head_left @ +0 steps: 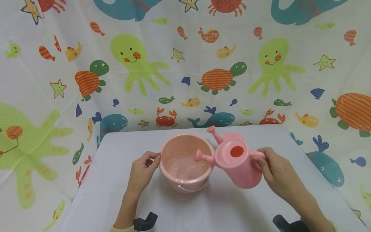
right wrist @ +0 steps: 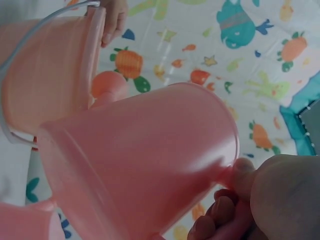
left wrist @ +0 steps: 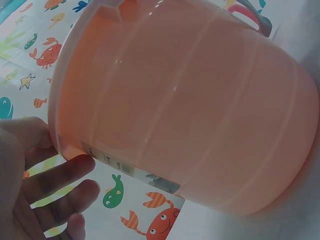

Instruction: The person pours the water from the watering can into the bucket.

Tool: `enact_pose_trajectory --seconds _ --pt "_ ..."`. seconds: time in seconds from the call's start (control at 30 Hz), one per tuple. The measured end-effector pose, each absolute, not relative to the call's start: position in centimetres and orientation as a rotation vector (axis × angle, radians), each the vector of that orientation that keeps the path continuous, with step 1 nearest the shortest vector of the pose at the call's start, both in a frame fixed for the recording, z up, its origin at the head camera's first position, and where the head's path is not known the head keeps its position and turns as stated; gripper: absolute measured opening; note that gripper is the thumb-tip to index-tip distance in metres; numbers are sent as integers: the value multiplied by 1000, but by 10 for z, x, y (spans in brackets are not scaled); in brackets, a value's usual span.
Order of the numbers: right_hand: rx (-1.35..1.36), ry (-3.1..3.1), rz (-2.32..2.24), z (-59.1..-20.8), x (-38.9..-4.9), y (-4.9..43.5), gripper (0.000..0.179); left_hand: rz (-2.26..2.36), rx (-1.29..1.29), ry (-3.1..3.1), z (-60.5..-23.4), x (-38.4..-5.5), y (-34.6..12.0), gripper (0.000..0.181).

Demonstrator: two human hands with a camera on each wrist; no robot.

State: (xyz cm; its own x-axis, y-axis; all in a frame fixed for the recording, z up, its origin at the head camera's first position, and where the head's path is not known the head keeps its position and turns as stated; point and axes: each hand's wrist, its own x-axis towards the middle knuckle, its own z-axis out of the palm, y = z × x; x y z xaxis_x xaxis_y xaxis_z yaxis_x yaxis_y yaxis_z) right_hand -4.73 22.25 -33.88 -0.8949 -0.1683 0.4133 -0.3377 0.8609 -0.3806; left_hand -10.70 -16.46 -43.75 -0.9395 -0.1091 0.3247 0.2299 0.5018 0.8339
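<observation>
A peach-pink bucket (head_left: 185, 185) stands on the white table, with rippled clear water (head_left: 182, 166) inside. My left hand (head_left: 143, 172) pinches the bucket's rim at its left side; the left wrist view shows the thumb and a finger at the rim (left wrist: 56, 115), the other fingers spread loosely. My right hand (head_left: 278, 167) grips the handle of a pink watering can (head_left: 240, 170), tilted to the left. Its spout (head_left: 203, 157) reaches over the bucket's right rim. Whether water runs from the spout is hard to tell. Fingers curl round the handle in the right wrist view.
Behind the held can stands a second pink watering can (head_left: 234, 136), partly hidden, its spout (head_left: 214, 133) pointing up left. The bucket's white handle (head_left: 188, 190) hangs at its front. A cloth with sea animals (head_left: 174, 71) surrounds the white table (head_left: 116, 193).
</observation>
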Motion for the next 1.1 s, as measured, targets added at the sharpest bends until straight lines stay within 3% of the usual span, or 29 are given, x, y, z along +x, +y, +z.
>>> enact_pose_trajectory --seconds 1.1 --pt "421 -2664 572 -332 -50 219 28 -1409 -84 -2443 -437 -108 -166 20"
